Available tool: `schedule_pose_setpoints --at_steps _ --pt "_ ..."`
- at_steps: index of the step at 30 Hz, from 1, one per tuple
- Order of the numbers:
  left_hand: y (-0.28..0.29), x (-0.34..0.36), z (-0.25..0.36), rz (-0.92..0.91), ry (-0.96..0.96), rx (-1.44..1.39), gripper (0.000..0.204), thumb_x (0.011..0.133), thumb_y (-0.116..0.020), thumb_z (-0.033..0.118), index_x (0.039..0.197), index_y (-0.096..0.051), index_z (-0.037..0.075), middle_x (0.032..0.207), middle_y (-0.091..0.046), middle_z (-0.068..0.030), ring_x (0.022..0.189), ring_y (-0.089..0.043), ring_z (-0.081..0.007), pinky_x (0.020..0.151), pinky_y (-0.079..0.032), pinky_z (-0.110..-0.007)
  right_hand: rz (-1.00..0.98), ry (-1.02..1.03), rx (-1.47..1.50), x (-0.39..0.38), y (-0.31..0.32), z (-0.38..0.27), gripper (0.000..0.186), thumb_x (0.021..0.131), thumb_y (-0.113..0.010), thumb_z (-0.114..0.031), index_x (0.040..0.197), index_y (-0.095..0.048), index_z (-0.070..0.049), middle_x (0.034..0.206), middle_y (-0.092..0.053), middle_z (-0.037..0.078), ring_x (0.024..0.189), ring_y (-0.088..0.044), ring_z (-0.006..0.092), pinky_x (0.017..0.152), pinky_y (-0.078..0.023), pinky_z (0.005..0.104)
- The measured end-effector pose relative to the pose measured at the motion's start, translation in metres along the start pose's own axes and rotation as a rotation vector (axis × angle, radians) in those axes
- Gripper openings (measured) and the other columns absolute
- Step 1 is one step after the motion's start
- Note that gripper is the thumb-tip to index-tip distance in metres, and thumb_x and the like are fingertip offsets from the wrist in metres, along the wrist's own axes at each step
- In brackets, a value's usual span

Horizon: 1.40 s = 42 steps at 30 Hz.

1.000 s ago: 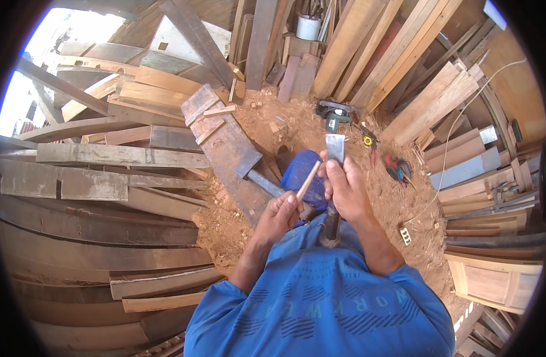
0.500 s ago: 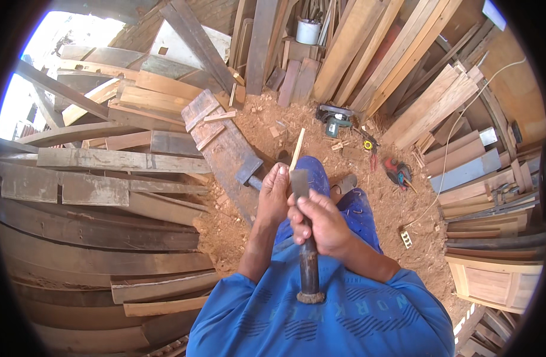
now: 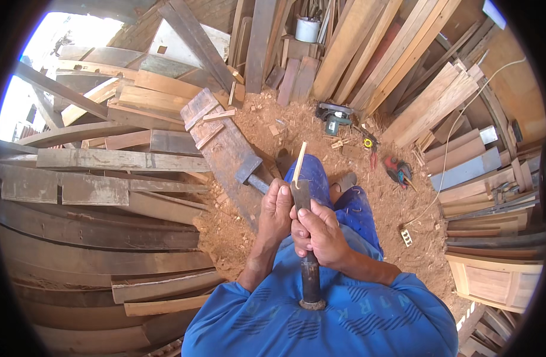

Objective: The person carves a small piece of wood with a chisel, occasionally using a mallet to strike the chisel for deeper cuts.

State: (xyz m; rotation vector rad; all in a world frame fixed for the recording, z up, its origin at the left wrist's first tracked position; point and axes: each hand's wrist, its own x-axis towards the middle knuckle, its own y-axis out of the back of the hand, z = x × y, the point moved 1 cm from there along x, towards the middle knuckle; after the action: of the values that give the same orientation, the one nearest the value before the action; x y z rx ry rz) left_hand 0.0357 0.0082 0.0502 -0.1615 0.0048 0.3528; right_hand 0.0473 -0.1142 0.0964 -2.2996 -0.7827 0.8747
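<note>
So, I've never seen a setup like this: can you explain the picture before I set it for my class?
There's no robot here: a person works bare-handed, seen from a fisheye camera worn on the head and looking down, so straight edges bend. The right hand grips a chisel, its handle end pointing toward the blue shirt. The left hand holds a thin wood strip close to the chisel. A hammer-like tool rests on a plank; a green-and-black power tool sits on the dusty floor.
</note>
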Motion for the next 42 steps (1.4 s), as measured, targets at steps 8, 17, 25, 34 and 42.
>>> schedule_pose_setpoints --at_steps 8,17,25,34,42 --pt "0.01 -0.069 -0.056 -0.096 0.398 -0.179 0.018 0.102 -0.047 0.019 0.09 -0.054 0.008 0.068 -0.047 0.0044 0.061 -0.044 -0.0025 0.053 -0.036 -0.021 0.106 0.406 -0.167 -0.01 0.006 -0.04 0.016 0.102 -0.039 -0.018 0.099 -0.046 -0.003 0.064 -0.044 0.0 0.046 -0.038 0.0049 0.043 -0.038 0.0232" --pt "-0.003 -0.023 -0.033 -0.136 0.019 0.02 0.02 0.102 -0.047 0.023 0.1 -0.055 0.005 0.072 -0.051 0.0029 0.061 -0.043 -0.004 0.054 -0.036 -0.019 0.33 0.44 -0.527 0.033 0.044 -0.04 0.01 0.094 -0.06 -0.012 0.089 -0.057 -0.005 0.074 -0.05 -0.006 0.063 -0.04 0.0004 0.053 -0.035 0.0203" --pt "0.003 -0.024 -0.04 -0.389 0.331 -0.357 0.04 0.105 -0.035 0.034 0.09 -0.057 0.005 0.056 -0.036 0.0048 0.05 -0.03 -0.0046 0.046 -0.025 -0.023 0.275 0.399 -0.496 0.034 0.06 -0.039 0.009 0.098 -0.052 -0.015 0.1 -0.054 -0.006 0.073 -0.05 -0.003 0.056 -0.043 0.0029 0.048 -0.039 0.0229" --pt "0.003 0.017 -0.033 -0.083 0.354 -0.407 0.036 0.105 -0.037 0.034 0.086 -0.055 0.009 0.062 -0.045 0.0055 0.053 -0.039 -0.0037 0.049 -0.034 -0.02 0.046 -0.04 0.225 0.026 0.021 -0.001 0.017 0.101 -0.045 -0.024 0.105 -0.05 -0.008 0.075 -0.05 0.001 0.051 -0.043 0.0086 0.047 -0.044 0.0282" --pt "0.014 0.008 -0.017 -0.13 0.216 -0.084 0.038 0.105 -0.035 0.03 0.088 -0.059 0.007 0.072 -0.052 0.0056 0.067 -0.045 -0.0031 0.06 -0.04 -0.021 -0.027 -0.015 0.027 0.002 -0.002 0.009 0.019 0.101 -0.043 -0.027 0.101 -0.047 -0.008 0.065 -0.038 -0.003 0.045 -0.037 0.0053 0.044 -0.042 0.0263"
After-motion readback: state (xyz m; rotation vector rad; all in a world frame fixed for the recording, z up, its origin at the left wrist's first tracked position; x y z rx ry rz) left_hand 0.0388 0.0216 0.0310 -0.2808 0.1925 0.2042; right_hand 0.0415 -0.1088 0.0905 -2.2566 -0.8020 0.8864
